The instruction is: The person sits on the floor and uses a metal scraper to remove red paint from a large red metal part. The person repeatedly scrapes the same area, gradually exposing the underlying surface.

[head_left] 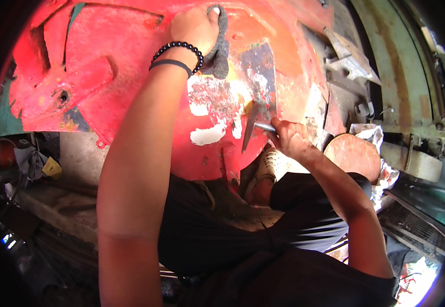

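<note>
A large red sheet-metal panel (181, 163) spreads in front of me, with a bare, scraped patch (213, 92) and white filler-like spots on it. At the top, my left hand (194, 28) presses on the panel, its fingers curled round a dark grey cloth (221, 56). Lower and to the right, my right hand (291, 138) grips the metal handle of a hammer (249, 128). The hammer's long, narrow head tapers to a point and lies over the panel's near right edge, beside the patch; whether it touches the metal I cannot tell.
A round, rusty reddish disc (354, 156) stands on the right beside crumpled foil. Behind it are metal parts (350, 61) and a long pale-green panel (401, 61). At left, grey rags (29, 165) hang near a concrete ledge (58, 204). My sandalled foot (267, 171) is just below the panel.
</note>
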A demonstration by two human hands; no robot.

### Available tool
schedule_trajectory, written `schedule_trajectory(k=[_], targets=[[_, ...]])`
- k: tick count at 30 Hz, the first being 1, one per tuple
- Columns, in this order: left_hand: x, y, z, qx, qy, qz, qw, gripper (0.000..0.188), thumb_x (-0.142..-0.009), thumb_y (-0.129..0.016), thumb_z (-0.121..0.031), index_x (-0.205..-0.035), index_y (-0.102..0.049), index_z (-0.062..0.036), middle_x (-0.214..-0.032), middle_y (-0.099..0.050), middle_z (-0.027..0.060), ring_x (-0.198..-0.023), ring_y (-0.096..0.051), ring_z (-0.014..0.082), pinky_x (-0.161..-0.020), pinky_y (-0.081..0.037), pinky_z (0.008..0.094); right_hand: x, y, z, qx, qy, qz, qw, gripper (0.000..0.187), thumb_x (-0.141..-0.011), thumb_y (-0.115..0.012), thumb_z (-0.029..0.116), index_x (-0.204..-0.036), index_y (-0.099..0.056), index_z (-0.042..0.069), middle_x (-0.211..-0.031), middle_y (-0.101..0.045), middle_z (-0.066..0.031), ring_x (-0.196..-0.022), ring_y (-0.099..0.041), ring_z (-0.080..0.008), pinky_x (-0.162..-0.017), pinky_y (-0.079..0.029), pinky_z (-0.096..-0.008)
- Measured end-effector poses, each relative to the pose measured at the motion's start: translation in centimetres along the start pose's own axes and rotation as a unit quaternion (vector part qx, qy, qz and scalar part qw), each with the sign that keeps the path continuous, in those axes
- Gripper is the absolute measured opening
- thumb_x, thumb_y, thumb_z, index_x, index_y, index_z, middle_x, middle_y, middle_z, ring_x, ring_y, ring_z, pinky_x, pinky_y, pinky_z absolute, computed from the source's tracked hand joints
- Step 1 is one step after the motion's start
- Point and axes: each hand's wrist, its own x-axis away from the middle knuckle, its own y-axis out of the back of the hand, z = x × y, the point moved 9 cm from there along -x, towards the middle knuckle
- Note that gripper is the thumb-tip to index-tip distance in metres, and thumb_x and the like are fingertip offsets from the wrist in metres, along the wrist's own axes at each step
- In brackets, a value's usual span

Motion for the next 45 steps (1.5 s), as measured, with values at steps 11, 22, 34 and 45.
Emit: schedule_trajectory(k=[11,22,34,45], targets=[[-0.1,-0.1,0.4,0.013,0.027,0.011,0.999,0.035,-0.097,-0.05,-0.033,-0.093,-0.067,-0.0027,-0.091,-0.067,0.0249,-0.089,-0.065,0.0394,-0.082,-0.05,0.0464,0.5,0.1,-0.4,0.045,-0.022,0.006,0.999,0.03,-0.093,-0.061,0.034,-0.101,-0.058,0.006,-0.075,-0.066,-0.0191,-0.072,-0.066,-0.0394,-0.065,-0.053,-0.0488],[-0.3,-0.3,0.2,-0.084,0.014,0.066,0.994,0.042,-0.098,-0.045,-0.038,-0.115,-0.063,-0.0048,-0.105,-0.067,0.0241,-0.102,-0.062,0.0433,-0.091,-0.048,0.0513,0.2,0.2,-0.7,0.007,-0.045,0.009,0.999,0.035,-0.091,-0.063,0.037,-0.103,-0.06,0.004,-0.077,-0.066,-0.0176,-0.073,-0.067,-0.0373,-0.066,-0.053,-0.0467],[-0.6,-0.3,0.8,-0.078,-0.003,0.05,0.996,0.042,-0.098,-0.045,-0.038,-0.116,-0.063,-0.0053,-0.107,-0.066,0.0239,-0.103,-0.061,0.0428,-0.092,-0.047,0.0502,-0.1,0.2,-0.1,0.056,-0.003,-0.04,0.998,0.037,-0.092,-0.061,0.037,-0.11,-0.058,0.004,-0.075,-0.066,-0.0188,-0.074,-0.067,-0.038,-0.066,-0.053,-0.047],[-0.7,-0.4,0.7,-0.077,-0.003,0.056,0.995,0.042,-0.098,-0.045,-0.038,-0.115,-0.063,-0.0042,-0.106,-0.066,0.0248,-0.103,-0.061,0.0434,-0.091,-0.047,0.0513,0.0,0.1,0.3,0.035,0.019,-0.034,0.999,0.035,-0.09,-0.064,0.038,-0.108,-0.059,0.007,-0.071,-0.065,-0.0151,-0.065,-0.065,-0.0365,-0.06,-0.053,-0.0472]])
